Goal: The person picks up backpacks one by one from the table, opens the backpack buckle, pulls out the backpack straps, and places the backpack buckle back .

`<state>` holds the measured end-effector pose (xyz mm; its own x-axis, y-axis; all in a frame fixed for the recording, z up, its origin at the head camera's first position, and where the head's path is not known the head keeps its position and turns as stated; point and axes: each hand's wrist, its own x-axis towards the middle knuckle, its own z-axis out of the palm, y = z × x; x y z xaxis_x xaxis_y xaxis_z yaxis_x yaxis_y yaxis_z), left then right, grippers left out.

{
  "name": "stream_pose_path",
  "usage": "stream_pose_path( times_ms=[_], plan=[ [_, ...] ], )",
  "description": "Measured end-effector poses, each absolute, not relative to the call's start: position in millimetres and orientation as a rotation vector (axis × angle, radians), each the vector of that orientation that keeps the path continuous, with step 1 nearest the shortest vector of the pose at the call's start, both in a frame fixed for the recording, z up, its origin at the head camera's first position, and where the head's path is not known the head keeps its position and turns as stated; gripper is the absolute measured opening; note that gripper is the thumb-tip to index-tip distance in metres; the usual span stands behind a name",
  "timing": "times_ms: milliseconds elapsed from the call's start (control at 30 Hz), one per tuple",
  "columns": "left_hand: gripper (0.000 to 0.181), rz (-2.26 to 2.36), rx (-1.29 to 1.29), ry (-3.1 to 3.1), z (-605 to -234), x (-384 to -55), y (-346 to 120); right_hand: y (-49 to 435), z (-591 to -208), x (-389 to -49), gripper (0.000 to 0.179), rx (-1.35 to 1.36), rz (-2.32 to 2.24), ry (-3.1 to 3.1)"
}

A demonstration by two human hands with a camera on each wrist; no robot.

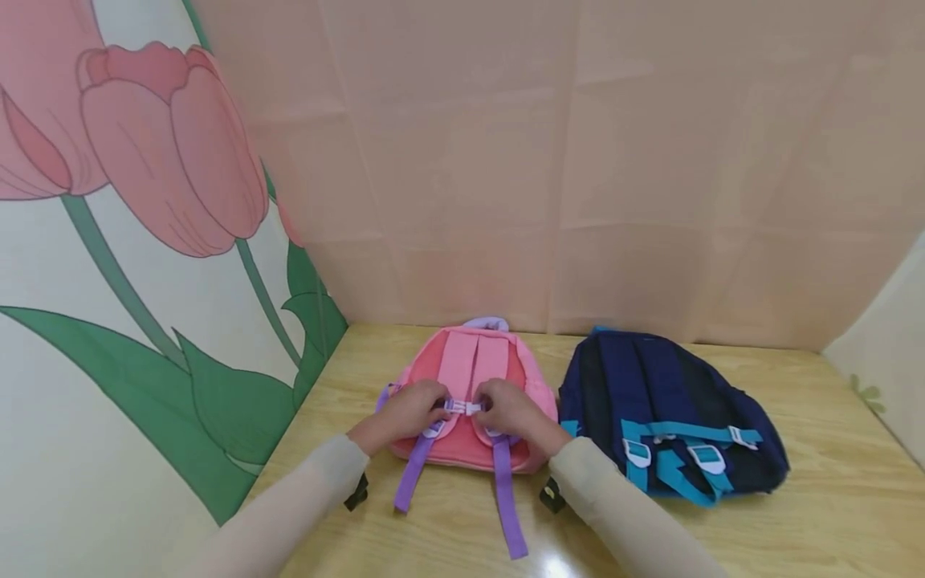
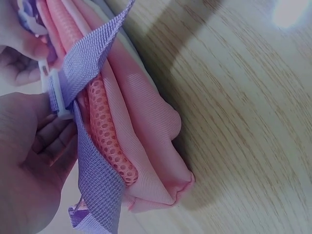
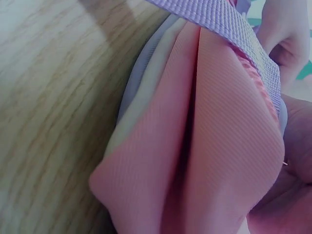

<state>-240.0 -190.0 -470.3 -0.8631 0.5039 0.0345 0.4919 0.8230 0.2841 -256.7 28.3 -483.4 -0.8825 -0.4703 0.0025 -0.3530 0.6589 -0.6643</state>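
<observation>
A small pink backpack [image 1: 531, 377] lies on the table with its padded shoulder straps facing up. Across those straps runs a white plastic buckle [image 1: 463, 408], its two halves meeting between the hands. The left hand [image 1: 410, 409] pinches the buckle's left end, while the right hand [image 1: 515, 411] grips its right end. Purple webbing straps [image 1: 503, 498] hang from the bag toward the front. In the left wrist view, purple webbing [image 2: 97, 53] passes beside the left hand's fingers. The bag's pink side [image 3: 229, 122] hides part of the right hand in the right wrist view.
A navy backpack [image 1: 665, 377] with teal straps lies just right of the pink one, close to the right forearm. The wooden table [image 1: 831, 417] meets a peach backdrop [image 1: 578, 160] behind. A tulip-printed panel [image 1: 181, 281] stands at the left.
</observation>
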Motion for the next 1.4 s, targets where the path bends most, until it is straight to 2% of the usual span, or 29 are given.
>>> stream_pose_path(
  times_ms=[467,800,1033,1400],
  plan=[
    [0.02,0.417,0.834,2.98,-468.4,-234.1,-193.1,23.4,-482.5,-257.9,0.016,-0.764,-0.907,2.733],
    [0.023,0.377,0.826,2.985,-467.7,-238.5,-192.6,25.1,-472.6,-259.9,0.017,-0.792,-1.035,2.738],
    [0.025,0.386,0.819,2.992,-465.4,-238.8,-194.3,20.3,-463.7,-257.1,0.03,-0.786,-1.061,2.741],
    [0.023,0.421,0.814,2.994,-470.3,-238.4,-195.5,6.9,-473.8,-255.8,0.032,-0.839,-1.05,2.757]
  ],
)
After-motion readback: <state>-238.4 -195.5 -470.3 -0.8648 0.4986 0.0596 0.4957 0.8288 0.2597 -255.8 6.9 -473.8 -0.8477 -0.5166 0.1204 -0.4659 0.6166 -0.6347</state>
